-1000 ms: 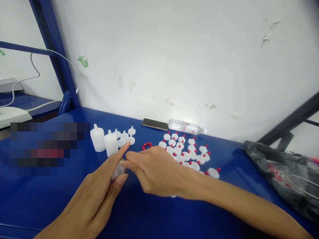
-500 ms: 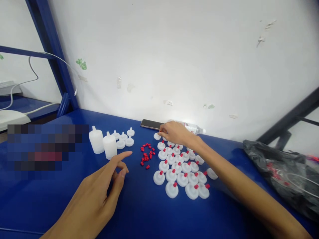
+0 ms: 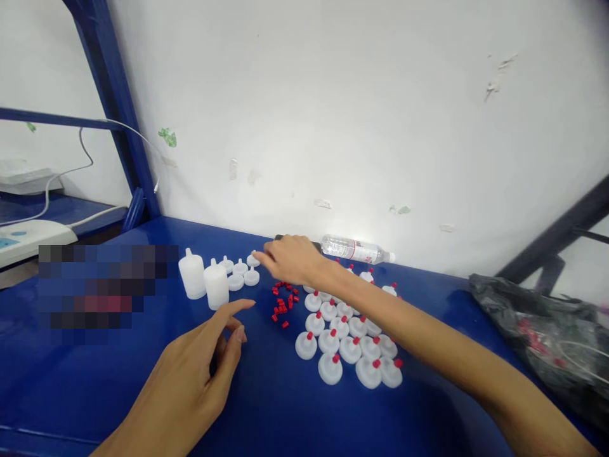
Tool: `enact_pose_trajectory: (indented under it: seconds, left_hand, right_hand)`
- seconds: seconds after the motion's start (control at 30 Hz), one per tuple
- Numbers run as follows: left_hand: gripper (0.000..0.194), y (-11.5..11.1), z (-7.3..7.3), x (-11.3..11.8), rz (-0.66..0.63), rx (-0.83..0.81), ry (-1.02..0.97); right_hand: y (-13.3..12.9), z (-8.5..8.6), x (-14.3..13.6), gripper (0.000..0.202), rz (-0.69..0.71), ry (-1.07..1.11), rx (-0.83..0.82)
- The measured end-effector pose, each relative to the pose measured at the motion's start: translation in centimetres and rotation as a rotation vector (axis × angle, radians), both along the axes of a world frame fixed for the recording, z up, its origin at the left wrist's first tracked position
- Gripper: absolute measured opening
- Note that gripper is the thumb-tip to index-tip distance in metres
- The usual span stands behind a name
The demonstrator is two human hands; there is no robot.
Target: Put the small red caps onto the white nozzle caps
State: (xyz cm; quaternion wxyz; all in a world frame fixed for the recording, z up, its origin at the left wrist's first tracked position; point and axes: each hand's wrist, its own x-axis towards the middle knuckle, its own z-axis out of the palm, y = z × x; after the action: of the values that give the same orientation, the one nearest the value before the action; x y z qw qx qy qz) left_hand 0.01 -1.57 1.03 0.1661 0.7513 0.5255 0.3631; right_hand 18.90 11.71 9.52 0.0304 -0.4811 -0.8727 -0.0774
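Observation:
My left hand (image 3: pixel 197 365) hovers over the blue table, index finger stretched out and thumb apart, with nothing in it. Just beyond its fingertips lies a loose group of small red caps (image 3: pixel 282 306). My right hand (image 3: pixel 292 259) reaches across to the left, its fingertips at a white nozzle lid (image 3: pixel 253 259) that stands with several similar bare lids (image 3: pixel 235 282). The fingers look apart, and whether they touch that lid is unclear. Under and beside my right forearm are many white lids with red tips (image 3: pixel 306 345), some of them hidden by the arm.
Two white nozzle bottles (image 3: pixel 216 285) stand left of the bare lids. A clear plastic bottle (image 3: pixel 354 249) lies along the wall, beside a dark phone (image 3: pixel 314 245) partly behind my right hand. A black plastic bag (image 3: pixel 504 311) sits at the right. Blue frame posts (image 3: pixel 121 120) rise at left.
My right hand has moved left from the far end of the red-tipped lids to the bare lids. My left hand keeps nearly the same pose. The view has shifted slightly.

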Motion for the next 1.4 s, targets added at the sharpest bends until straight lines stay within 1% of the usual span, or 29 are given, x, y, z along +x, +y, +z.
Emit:
enact_pose_trajectory:
  seconds: [0.07,0.13,0.2,0.23,0.3,0.37,0.43,0.5,0.53,0.6,0.67,0.77,0.87,0.9,0.93,1.03,1.07,1.1,1.2,1.3,1.4]
  left_hand:
    - [0.043,-0.2,0.3,0.2,0.027,-0.032,0.002]
    - [0.044,-0.2,0.6,0.2,0.043,-0.039,0.005]
    - [0.044,-0.1,0.6,0.1,0.029,-0.011,-0.004]
    - [0.044,0.0,0.5,0.0,0.021,0.001,-0.010]
    - [0.046,0.1,0.2,-0.2,0.004,0.004,-0.024]
    - [0.049,0.2,0.0,-0.2,-0.002,-0.015,-0.042]
    - [0.057,0.1,-0.1,-0.1,0.002,-0.016,-0.062]
    - [0.063,0.1,-0.1,0.0,-0.003,0.001,-0.087]
    - [0.061,0.1,-0.1,0.0,-0.014,0.015,-0.100]
    - [0.049,0.0,0.1,0.0,-0.027,0.056,-0.145]
    - [0.040,-0.1,0.2,-0.1,-0.007,0.097,-0.200]
    - [0.046,-0.3,0.4,-0.2,0.028,0.124,-0.237]
    - [0.040,-0.4,0.7,-0.1,0.054,0.126,-0.220]
    - [0.038,-0.4,0.8,0.0,0.067,0.129,-0.207]
    - [0.037,-0.4,0.9,0.0,0.077,0.133,-0.190]
    - [0.037,-0.3,1.0,0.1,0.058,0.161,-0.139]
    - [0.035,-0.2,0.9,0.1,0.043,0.183,-0.126]
    - [0.034,-0.2,0.7,0.1,0.025,0.205,-0.114]
    - [0.036,-0.2,0.2,0.0,-0.010,0.244,-0.081]
    - [0.040,-0.2,0.1,0.1,-0.014,0.210,-0.082]
    - [0.040,-0.1,0.6,0.6,0.016,0.183,-0.098]
  right_hand:
    - [0.6,-0.7,-1.8,0.058,0.041,-0.032,-0.023]
    - [0.8,-0.9,-2.9,0.047,0.075,-0.057,-0.036]
    - [0.6,-0.4,-3.1,0.036,0.081,-0.068,-0.023]
    - [0.2,0.0,-2.8,0.035,0.070,-0.065,-0.003]
    - [-1.1,1.3,-1.9,0.039,0.030,-0.041,0.056]
    - [-3.1,2.5,-0.7,0.045,-0.007,-0.008,0.113]
    - [-5.5,3.3,0.2,0.046,0.015,0.024,0.124]
    - [-7.7,3.4,0.6,0.043,0.103,0.102,0.073]
    - [-8.6,3.3,0.8,0.041,0.145,0.144,0.043]
    - [-9.9,3.0,0.9,0.038,0.208,0.211,-0.009]
    - [-10.3,2.7,1.0,0.038,0.238,0.233,-0.044]
    - [-10.0,2.7,1.4,0.041,0.287,0.261,-0.109]
    - [-9.3,2.5,1.8,0.044,0.324,0.241,-0.110]
    - [-9.0,2.4,1.9,0.045,0.306,0.213,-0.085]
    - [-8.6,2.3,2.1,0.046,0.252,0.181,-0.051]
    - [-6.8,1.7,2.9,0.046,-0.033,0.103,0.006]
    - [-6.0,1.4,3.3,0.042,-0.115,0.087,0.000]
    - [-5.2,1.1,3.8,0.036,-0.165,0.075,-0.020]
    - [-3.1,0.0,5.2,0.019,-0.182,0.071,-0.121]
    - [-2.1,-0.8,5.8,0.018,-0.150,0.096,-0.195]
    - [-2.2,-1.1,5.6,0.017,-0.140,0.106,-0.204]
